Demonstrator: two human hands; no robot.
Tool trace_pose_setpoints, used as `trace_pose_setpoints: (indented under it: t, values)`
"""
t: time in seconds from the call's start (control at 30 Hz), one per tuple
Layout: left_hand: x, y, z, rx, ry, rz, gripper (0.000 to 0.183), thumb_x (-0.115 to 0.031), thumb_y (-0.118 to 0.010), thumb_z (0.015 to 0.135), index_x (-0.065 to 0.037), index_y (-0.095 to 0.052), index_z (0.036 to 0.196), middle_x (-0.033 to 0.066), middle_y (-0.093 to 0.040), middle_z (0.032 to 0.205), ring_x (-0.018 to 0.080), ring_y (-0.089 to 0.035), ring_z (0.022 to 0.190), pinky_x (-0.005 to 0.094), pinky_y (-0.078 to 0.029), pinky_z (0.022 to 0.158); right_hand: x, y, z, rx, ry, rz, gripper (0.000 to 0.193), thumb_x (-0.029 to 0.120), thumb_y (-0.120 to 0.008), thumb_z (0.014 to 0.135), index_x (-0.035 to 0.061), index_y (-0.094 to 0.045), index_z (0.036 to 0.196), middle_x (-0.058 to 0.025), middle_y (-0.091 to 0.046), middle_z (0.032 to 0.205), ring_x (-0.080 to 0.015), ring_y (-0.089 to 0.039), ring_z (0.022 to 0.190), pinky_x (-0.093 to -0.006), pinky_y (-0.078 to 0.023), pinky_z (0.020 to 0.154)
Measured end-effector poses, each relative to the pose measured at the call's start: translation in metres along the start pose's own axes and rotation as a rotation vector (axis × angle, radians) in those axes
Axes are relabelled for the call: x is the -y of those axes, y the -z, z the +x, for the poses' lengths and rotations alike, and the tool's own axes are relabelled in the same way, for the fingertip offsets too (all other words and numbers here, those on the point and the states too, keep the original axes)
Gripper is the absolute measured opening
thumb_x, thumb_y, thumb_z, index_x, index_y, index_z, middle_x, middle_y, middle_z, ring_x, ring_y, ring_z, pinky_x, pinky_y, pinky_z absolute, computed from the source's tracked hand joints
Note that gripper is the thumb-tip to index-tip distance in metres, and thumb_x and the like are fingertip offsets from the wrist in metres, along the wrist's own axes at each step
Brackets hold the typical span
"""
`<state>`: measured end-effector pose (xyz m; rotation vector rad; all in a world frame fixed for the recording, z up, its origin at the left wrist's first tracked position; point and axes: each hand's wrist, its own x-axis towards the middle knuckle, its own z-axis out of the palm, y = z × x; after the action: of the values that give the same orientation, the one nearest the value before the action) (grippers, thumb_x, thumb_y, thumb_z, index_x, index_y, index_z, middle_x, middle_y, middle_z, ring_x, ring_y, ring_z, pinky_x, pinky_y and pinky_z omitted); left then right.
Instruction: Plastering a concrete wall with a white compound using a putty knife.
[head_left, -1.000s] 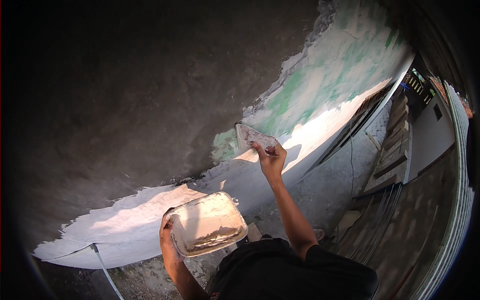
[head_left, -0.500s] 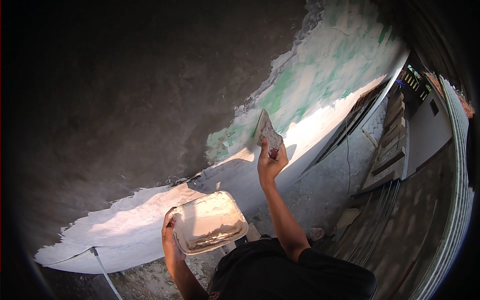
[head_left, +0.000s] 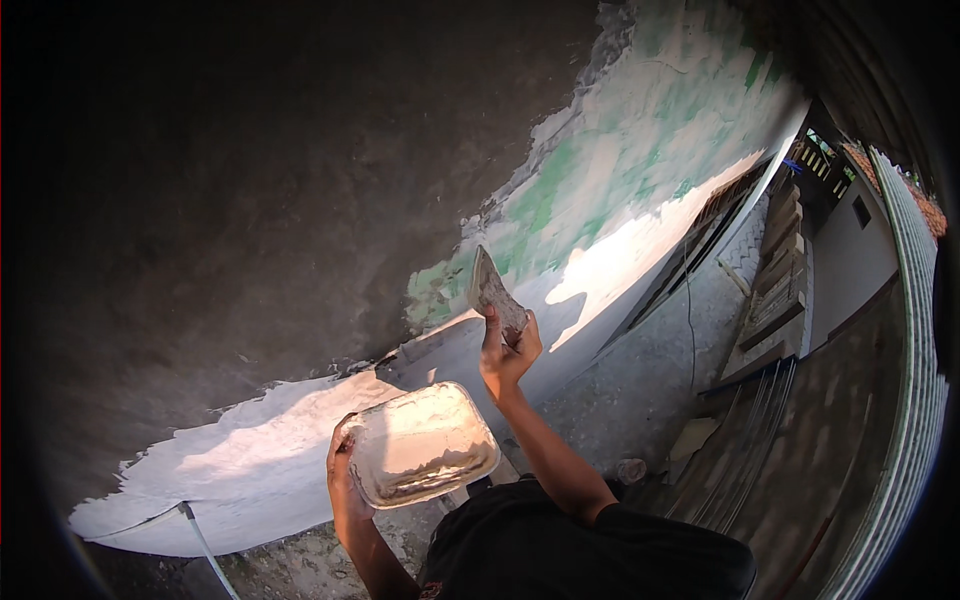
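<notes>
My left hand (head_left: 343,475) grips the left side of a shallow rectangular tub (head_left: 478,462), its fingers around the rim. Pale putty (head_left: 420,430) coats the inside of the tub. Farther right and higher, my right hand (head_left: 511,362) is closed around a putty-smeared scraper (head_left: 494,292), blade pointing up. Behind the scraper is the wall, with white putty streaked over green paint (head_left: 610,170). Whether the blade touches the wall, I cannot tell. The handle is mostly hidden in my fingers.
Bare dark grey wall (head_left: 230,220) fills the left. A thin pale pipe (head_left: 208,550) stands at the lower left. On the right are stacked blocks (head_left: 785,285), long thin rods (head_left: 745,440) on the ground and a corrugated sheet (head_left: 915,350).
My right hand and the scraper have moved left and slightly down, nearer the tub. The tub in my left hand has barely moved.
</notes>
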<state>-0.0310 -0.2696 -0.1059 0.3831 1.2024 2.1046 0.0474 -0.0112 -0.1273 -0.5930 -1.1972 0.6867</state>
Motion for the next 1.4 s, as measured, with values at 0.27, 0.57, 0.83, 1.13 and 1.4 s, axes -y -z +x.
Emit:
trace_pose_setpoints:
  t: [0.27,0.57,0.83,1.13,1.4]
  values:
    - [0.003,0.001,-0.002,-0.027,0.031,-0.026,0.046,-0.019,-0.05,0.091,-0.001,-0.048,0.133,0.0104,-0.057,0.124,0.0229,-0.057,0.112,0.0348,-0.047,0.095,-0.007,-0.014,0.007,0.069,0.154,-0.23,0.028,0.004,-0.065,0.088,0.0019,-0.066,0.116,-0.0056,-0.044,0.073,-0.0165,-0.042,0.062,-0.0297,-0.037,0.055]
    - [0.004,0.008,-0.001,-0.066,0.012,-0.037,0.045,-0.019,-0.051,0.09,-0.002,-0.05,0.132,0.01,-0.057,0.122,0.0221,-0.057,0.11,0.0346,-0.047,0.095,0.006,0.001,-0.033,0.293,-0.033,0.017,0.021,0.008,-0.06,0.093,-0.001,-0.065,0.111,-0.0056,-0.049,0.08,-0.0131,-0.048,0.067,-0.0291,-0.04,0.058]
    - [0.003,0.009,-0.01,-0.105,0.039,-0.025,0.041,-0.019,-0.05,0.092,-0.003,-0.052,0.129,0.0075,-0.059,0.117,0.0192,-0.057,0.109,0.0333,-0.047,0.093,0.017,0.009,0.039,0.026,0.152,-0.163,0.017,-0.001,-0.059,0.092,-0.0021,-0.065,0.108,-0.0077,-0.051,0.09,-0.0172,-0.049,0.075,-0.0289,-0.042,0.063]
    - [-0.002,0.016,-0.01,-0.145,0.027,-0.015,0.041,-0.02,-0.052,0.093,-0.003,-0.052,0.13,0.0071,-0.059,0.119,0.0185,-0.057,0.109,0.0318,-0.046,0.094,0.033,-0.029,0.004,0.332,0.28,-0.352,0.056,-0.008,-0.061,0.073,0.0073,-0.064,0.126,-0.0077,-0.043,0.08,-0.0182,-0.046,0.072,-0.0322,-0.041,0.062]
    - [0.001,0.032,-0.012,-0.164,0.04,-0.051,0.042,-0.018,-0.049,0.094,-0.001,-0.051,0.133,0.009,-0.058,0.123,0.0205,-0.057,0.111,0.0316,-0.045,0.097,0.048,-0.001,0.034,0.114,0.031,-0.115,0.018,0.012,-0.058,0.097,-0.0025,-0.061,0.087,-0.002,-0.043,0.088,-0.0115,-0.042,0.07,-0.026,-0.036,0.059]
